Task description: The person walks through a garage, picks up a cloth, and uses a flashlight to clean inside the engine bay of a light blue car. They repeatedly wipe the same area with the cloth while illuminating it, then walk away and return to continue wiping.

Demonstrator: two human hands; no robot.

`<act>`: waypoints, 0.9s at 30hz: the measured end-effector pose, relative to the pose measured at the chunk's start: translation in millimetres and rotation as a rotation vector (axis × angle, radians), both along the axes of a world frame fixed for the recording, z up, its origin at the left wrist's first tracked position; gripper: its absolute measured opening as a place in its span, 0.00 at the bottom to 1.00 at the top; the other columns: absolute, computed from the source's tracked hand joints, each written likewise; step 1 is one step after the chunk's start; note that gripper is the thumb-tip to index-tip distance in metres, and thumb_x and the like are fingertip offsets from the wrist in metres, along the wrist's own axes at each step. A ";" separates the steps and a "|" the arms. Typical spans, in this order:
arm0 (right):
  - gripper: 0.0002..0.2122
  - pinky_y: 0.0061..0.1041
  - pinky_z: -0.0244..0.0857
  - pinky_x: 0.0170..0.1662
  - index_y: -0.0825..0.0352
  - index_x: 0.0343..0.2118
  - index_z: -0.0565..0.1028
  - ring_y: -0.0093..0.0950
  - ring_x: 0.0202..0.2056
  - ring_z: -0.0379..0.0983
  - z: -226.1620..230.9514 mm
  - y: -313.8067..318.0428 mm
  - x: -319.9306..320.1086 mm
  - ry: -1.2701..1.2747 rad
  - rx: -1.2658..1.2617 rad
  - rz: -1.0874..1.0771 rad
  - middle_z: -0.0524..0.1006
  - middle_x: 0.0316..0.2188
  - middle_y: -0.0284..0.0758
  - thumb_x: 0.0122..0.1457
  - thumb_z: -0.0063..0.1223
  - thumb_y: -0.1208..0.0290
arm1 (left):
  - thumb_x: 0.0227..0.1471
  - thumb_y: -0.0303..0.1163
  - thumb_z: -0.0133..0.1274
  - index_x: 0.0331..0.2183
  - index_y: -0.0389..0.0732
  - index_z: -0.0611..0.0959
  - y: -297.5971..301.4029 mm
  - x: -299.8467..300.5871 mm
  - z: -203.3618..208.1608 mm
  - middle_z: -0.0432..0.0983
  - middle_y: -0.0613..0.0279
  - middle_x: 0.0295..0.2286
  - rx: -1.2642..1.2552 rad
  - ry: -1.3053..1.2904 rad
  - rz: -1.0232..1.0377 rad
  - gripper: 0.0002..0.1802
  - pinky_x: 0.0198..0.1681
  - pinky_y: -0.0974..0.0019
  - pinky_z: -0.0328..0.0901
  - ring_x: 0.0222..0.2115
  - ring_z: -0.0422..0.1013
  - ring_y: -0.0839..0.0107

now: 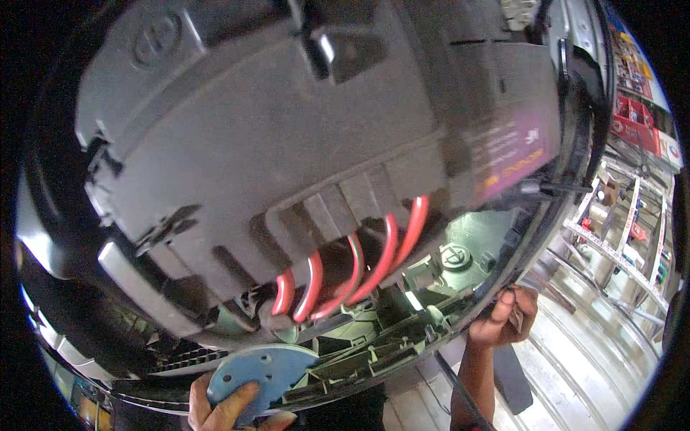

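Note:
My left hand [224, 404] grips a blue sanding disc [277, 370] with several small holes, its thumb lying over the face. The disc is up against the front edge of a car's engine bay, and its lower part is behind my fingers. Farther right, my right hand [505, 316] is closed, with thumb and fingers curled together beside the bay's dark rim [460, 337]. A small brownish piece seems to show between those fingers, too little to name. Just behind the disc, thick red cables [381, 258] run down from a large dark grey plastic engine cover [309, 136].
A purple label [519, 147] marks the cover's right side. Right of the cables is a round cap [455, 257]. A thin black cord [460, 388] hangs near my right forearm. Beyond the car stand a metal rack [618, 223] with various goods and a red box [632, 118].

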State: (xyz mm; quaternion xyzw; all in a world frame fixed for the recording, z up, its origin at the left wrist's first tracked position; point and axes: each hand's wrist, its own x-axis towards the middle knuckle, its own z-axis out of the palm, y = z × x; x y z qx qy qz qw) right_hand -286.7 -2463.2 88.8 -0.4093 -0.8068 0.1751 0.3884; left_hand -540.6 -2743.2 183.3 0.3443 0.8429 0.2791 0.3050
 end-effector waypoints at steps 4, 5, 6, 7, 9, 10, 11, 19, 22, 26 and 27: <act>0.09 0.28 0.63 0.34 0.72 0.33 0.74 0.30 0.28 0.70 -1.9 2.7 -4.3 0.000 0.033 0.034 0.77 0.26 0.40 0.54 0.58 0.73 | 0.38 0.31 0.60 0.40 0.39 0.83 -4.5 7.3 -9.1 0.73 0.40 0.39 -0.001 0.043 0.072 0.21 0.38 0.55 0.69 0.35 0.73 0.50; 0.08 0.28 0.63 0.34 0.72 0.33 0.74 0.30 0.28 0.70 -3.4 4.2 -5.7 0.008 0.046 0.051 0.77 0.26 0.40 0.54 0.58 0.73 | 0.38 0.30 0.59 0.39 0.39 0.83 -5.0 8.8 -11.4 0.73 0.40 0.39 0.019 0.029 0.087 0.20 0.38 0.55 0.69 0.35 0.73 0.50; 0.08 0.28 0.63 0.34 0.72 0.33 0.74 0.31 0.28 0.70 -3.4 5.3 -6.3 0.004 0.070 0.071 0.77 0.27 0.40 0.54 0.58 0.74 | 0.38 0.29 0.59 0.38 0.39 0.84 -5.8 9.8 -11.9 0.73 0.41 0.39 0.035 0.010 0.100 0.19 0.38 0.56 0.69 0.35 0.73 0.51; 0.06 0.29 0.63 0.33 0.73 0.31 0.75 0.31 0.27 0.70 -4.4 4.9 -7.0 0.016 0.070 0.043 0.78 0.26 0.40 0.53 0.58 0.76 | 0.38 0.28 0.59 0.38 0.40 0.84 -6.2 10.9 -13.3 0.74 0.41 0.38 0.046 0.041 0.076 0.19 0.37 0.57 0.70 0.34 0.74 0.52; 0.05 0.29 0.64 0.31 0.73 0.29 0.76 0.32 0.26 0.71 -5.5 5.6 -7.2 0.049 0.061 0.055 0.78 0.25 0.41 0.52 0.58 0.78 | 0.37 0.26 0.60 0.38 0.41 0.85 -6.6 12.4 -14.1 0.75 0.42 0.37 0.072 0.097 0.046 0.19 0.35 0.60 0.72 0.33 0.75 0.53; 0.05 0.29 0.64 0.31 0.74 0.29 0.76 0.32 0.26 0.71 -6.3 6.4 -7.2 0.065 0.063 0.053 0.78 0.24 0.42 0.52 0.59 0.78 | 0.37 0.26 0.60 0.38 0.41 0.85 -6.2 13.3 -14.5 0.75 0.42 0.37 0.069 0.104 0.037 0.19 0.35 0.60 0.72 0.33 0.75 0.53; 0.05 0.29 0.65 0.32 0.74 0.29 0.76 0.33 0.27 0.72 -6.0 5.5 -6.7 0.074 0.024 0.047 0.78 0.25 0.41 0.51 0.60 0.79 | 0.36 0.26 0.61 0.38 0.42 0.85 -5.8 13.6 -14.8 0.75 0.43 0.37 0.071 0.111 0.048 0.20 0.36 0.59 0.71 0.33 0.74 0.52; 0.06 0.29 0.67 0.31 0.72 0.31 0.75 0.34 0.26 0.73 -1.4 6.8 -7.6 0.010 0.033 0.047 0.78 0.25 0.39 0.52 0.59 0.76 | 0.39 0.26 0.60 0.38 0.42 0.85 -0.3 16.8 -17.0 0.74 0.41 0.39 0.071 0.156 0.029 0.18 0.38 0.59 0.71 0.35 0.75 0.51; 0.05 0.28 0.67 0.31 0.71 0.30 0.76 0.34 0.25 0.73 1.1 7.4 -8.7 -0.001 0.033 0.063 0.78 0.25 0.39 0.52 0.59 0.76 | 0.39 0.26 0.60 0.39 0.42 0.85 -0.9 17.5 -16.8 0.74 0.40 0.40 0.059 0.150 0.024 0.18 0.38 0.58 0.71 0.35 0.75 0.50; 0.05 0.28 0.67 0.30 0.71 0.31 0.76 0.33 0.25 0.73 1.7 7.0 -9.7 -0.018 0.030 0.060 0.78 0.25 0.39 0.52 0.59 0.77 | 0.39 0.25 0.60 0.39 0.41 0.84 -0.1 18.3 -16.4 0.73 0.40 0.40 0.050 0.142 0.025 0.19 0.38 0.58 0.71 0.36 0.75 0.49; 0.05 0.28 0.67 0.30 0.71 0.31 0.76 0.33 0.25 0.73 1.7 7.0 -9.7 -0.013 0.022 0.062 0.78 0.25 0.39 0.52 0.59 0.77 | 0.39 0.25 0.60 0.39 0.41 0.84 0.4 18.5 -16.3 0.73 0.40 0.40 0.050 0.147 0.023 0.19 0.38 0.58 0.71 0.36 0.75 0.49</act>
